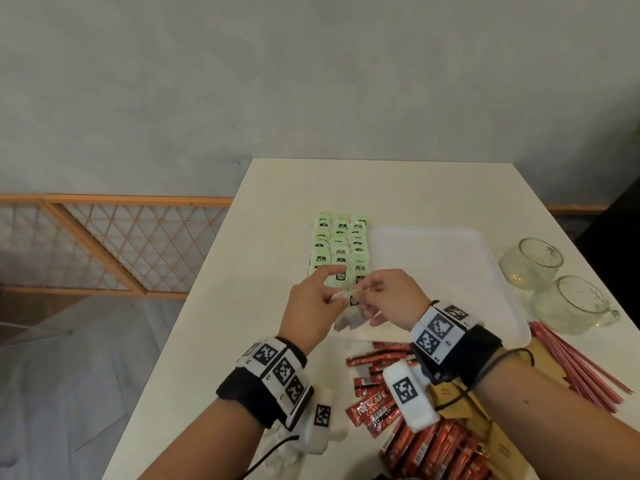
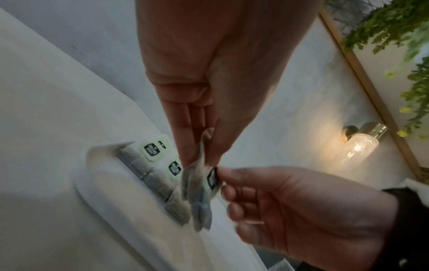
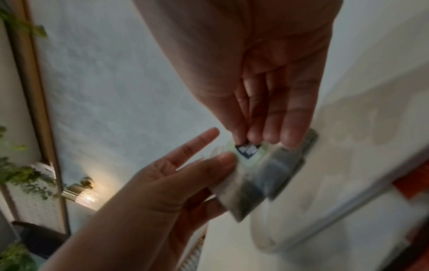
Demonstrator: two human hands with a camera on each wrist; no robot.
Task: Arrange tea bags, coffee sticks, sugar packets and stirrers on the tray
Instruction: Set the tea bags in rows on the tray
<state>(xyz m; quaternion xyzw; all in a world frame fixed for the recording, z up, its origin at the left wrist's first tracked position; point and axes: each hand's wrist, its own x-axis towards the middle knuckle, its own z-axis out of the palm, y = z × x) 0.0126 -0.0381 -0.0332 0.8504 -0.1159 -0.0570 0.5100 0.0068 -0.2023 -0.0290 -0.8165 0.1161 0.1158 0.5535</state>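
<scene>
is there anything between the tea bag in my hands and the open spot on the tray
Nothing visible. Both the left hand and right hand pinch the tea bag just above the tray, at the near end of the rows.

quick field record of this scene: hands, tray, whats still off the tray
left hand: pinches tea bag
right hand: pinches the same bag's green tag
tray: white, three rows of tea bags along its left side
off tray: coffee sticks, red stirrers
beside tray: two glass cups
</scene>
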